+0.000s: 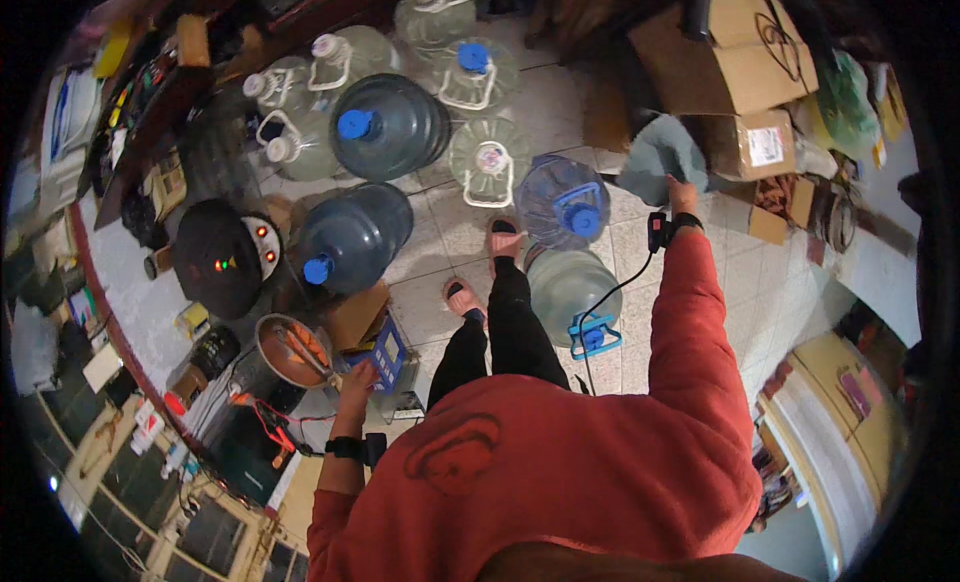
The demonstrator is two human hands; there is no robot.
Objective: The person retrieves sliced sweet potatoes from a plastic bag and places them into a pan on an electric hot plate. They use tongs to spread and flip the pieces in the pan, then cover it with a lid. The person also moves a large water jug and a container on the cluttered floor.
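My right hand (682,193) grips the lower edge of a grey-green cloth (661,158), which hangs spread out beside stacked cardboard boxes. On the other side, my left hand (360,379) is at the handle end of a pan (283,349) with orange-handled tools lying in it; whether the fingers close on the handle is too small to tell. A blue-and-white box (386,354) stands right beside that hand. Between my arms, a clear bottle with a blue carrying handle (574,293) and a bluish water jug (559,195) stand on the tiled floor near my feet.
Several large water bottles crowd the floor ahead, among them a dark blue jug (390,128) and another lying tilted (358,233). A cluttered counter (135,304) runs along the left. Cardboard boxes (750,143) are piled at the right. A cable hangs from my right wrist.
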